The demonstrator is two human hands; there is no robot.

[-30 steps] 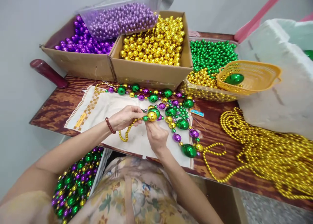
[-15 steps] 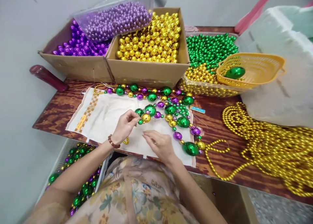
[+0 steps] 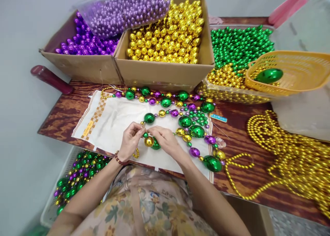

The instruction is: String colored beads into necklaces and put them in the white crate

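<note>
1. Head view, setting. A dark red-brown table of grained wood (image 3: 64,108) stands against a plain pale grey wall. A white woven cloth with a tan checked border (image 3: 113,115) lies flat along its near edge.
2. Head view, hands. The left hand (image 3: 131,139) and right hand (image 3: 165,141) meet over the near middle of the cloth. Thumb and forefinger of each are pinched together on the multicoloured bead strand (image 3: 166,102) of glossy green, gold and purple spheres.
3. Head view, orientation. The bead strand lies on the cloth in loops whose long axis runs left to right. The held end points towards the person, with a round gold bead (image 3: 149,141) and a round green bead (image 3: 155,145) just below the fingertips.
4. Head view, materials at the far edge.
   - A brown cardboard box of purple beads (image 3: 77,65) touches a brown cardboard box of gold beads (image 3: 160,74).
   - A clear plastic tub of lilac beads (image 3: 123,10) rests tilted on top of them.
   - To the right, an orange latticed plastic basket (image 3: 296,81) holds one large green sphere (image 3: 268,75).
5. Head view, right side. A loose heap of fine gold bead strings (image 3: 291,153) sprawls on the bare wood, well apart from the hands.
</note>
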